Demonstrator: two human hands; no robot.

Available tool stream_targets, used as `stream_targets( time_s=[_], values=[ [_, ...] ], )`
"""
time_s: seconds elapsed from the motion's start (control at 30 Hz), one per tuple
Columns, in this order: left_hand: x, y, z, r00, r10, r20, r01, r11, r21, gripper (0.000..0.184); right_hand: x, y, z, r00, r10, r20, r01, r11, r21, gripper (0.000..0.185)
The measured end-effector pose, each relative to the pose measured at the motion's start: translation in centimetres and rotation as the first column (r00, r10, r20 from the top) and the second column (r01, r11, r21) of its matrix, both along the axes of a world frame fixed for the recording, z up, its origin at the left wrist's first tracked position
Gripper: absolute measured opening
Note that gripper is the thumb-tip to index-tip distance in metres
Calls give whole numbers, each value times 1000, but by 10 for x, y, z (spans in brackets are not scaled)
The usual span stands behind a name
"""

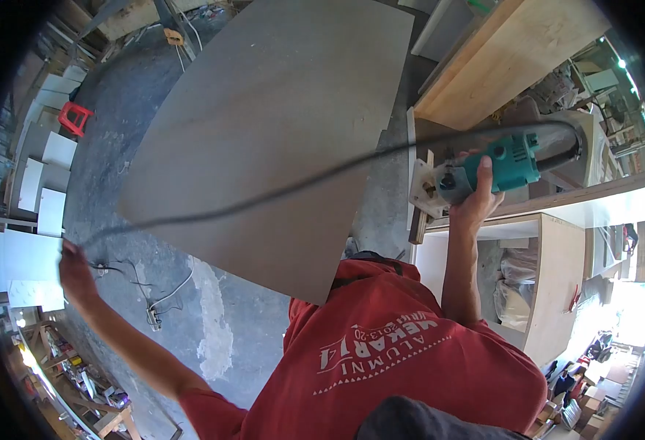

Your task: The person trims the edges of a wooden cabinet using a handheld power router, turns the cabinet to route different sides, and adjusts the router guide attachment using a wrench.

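The left hand (pixel 78 275) holds, blurred, a long black rubbery cable (pixel 300 184); the cable arcs over a broad grey flat board (pixel 278 110); farther right, the right hand (pixel 478 202) clasps a teal-and-grey handheld power tool (pixel 514 161), its pale base plate (pixel 419 183) facing left.

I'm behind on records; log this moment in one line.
right hand: grips router | left hand: at cord, grip unclear | cord: crosses board in view
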State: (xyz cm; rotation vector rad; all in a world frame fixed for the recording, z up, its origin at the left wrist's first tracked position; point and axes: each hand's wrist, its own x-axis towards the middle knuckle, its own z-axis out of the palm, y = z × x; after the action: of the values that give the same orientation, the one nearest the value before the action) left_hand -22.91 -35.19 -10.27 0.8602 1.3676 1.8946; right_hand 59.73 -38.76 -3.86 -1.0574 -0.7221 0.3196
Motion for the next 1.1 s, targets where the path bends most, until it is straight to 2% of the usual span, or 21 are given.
stream_targets(
  time_s=[0.03, 0.07, 0.1, 0.17, 0.2, 0.23, 0.27, 0.3, 0.37, 0.4, 0.43, 0.47, 0.5, 0.57, 0.6, 0.67, 0.7, 0.77, 1.1],
  values=[
    [-23, 26, 26, 971, -6, -240, -1, 1000, -28, 45, -6, 6, 5, 1000, -1, 1, 1, 1000, 5, 36],
    [-32, 54, 49, 945, -13, -328, 8, 1000, -16, 46, -13, 12, 10, 1000, -10, 17, 9, 999, 35, 34],
    [-5, 70, 87, 968, -192, 163, 141, 949, 283, 44, -18, 20, 14, 999, -19, 34, 17, 998, 66, 33],
    [39, 122, 116, 982, -163, 91, 123, 933, 337, 44, -26, 38, 18, 996, -31, 79, 22, 994, 104, 33],
    [47, 147, 108, 957, -284, 56, 251, 912, 324, 43, -29, 47, 20, 991, -44, 124, 27, 990, 135, 33],
    [88, 167, 106, 982, -186, -44, 191, 956, 221, 44, -34, 55, 21, 991, -26, 133, 8, 991, 133, 34],
    [121, 178, 94, 943, -312, -119, 330, 926, 182, 43, -38, 63, 22, 990, -31, 135, 12, 990, 137, 34],
    [155, 189, 86, 937, -268, 222, 242, 960, 138, 45, -43, 71, 24, 982, -55, 180, 30, 990, 135, 34],
    [211, 204, 61, 976, -81, 201, 93, 995, -47, 51, -50, 86, 22, 972, -83, 221, 54, 989, 136, 36],
    [212, 220, 32, 974, -86, 211, 97, 994, -45, 51, -54, 90, 22, 969, -88, 231, 57, 989, 137, 36],
    [208, 236, -4, 999, -5, -41, 0, 993, -117, 58, -58, 94, 23, 969, -83, 231, 55, 991, 125, 36],
    [209, 243, -26, 954, 62, -295, -114, 980, -164, 65, -57, 96, 21, 970, -75, 232, 50, 993, 110, 37],
    [215, 243, -27, 957, 63, -282, -116, 978, -173, 65, -53, 102, 16, 961, -78, 266, 50, 993, 111, 38],
    [237, 233, -10, 842, 116, -527, -347, 864, -366, 72, -56, 108, 15, 962, -72, 263, 46, 993, 105, 38],
    [245, 228, -6, 847, 114, -519, -351, 853, -385, 72, -58, 110, 13, 967, -72, 246, 48, 994, 102, 39],
    [256, 225, 4, 759, 4, -651, -377, 817, -436, 82, -58, 116, 9, 964, -66, 256, 39, 994, 106, 38],
    [261, 223, 8, 764, 2, -646, -384, 805, -452, 82, -59, 118, 8, 964, -77, 255, 47, 991, 124, 38],
    [265, 223, 10, 691, -53, -721, -428, 775, -466, 74, -60, 121, 9, 962, -67, 266, 41, 994, 102, 38],
    [272, 222, 12, 666, -216, -714, -412, 691, -594, 75, -64, 126, 11, 952, -61, 300, 32, 995, 98, 42]
  ],
)
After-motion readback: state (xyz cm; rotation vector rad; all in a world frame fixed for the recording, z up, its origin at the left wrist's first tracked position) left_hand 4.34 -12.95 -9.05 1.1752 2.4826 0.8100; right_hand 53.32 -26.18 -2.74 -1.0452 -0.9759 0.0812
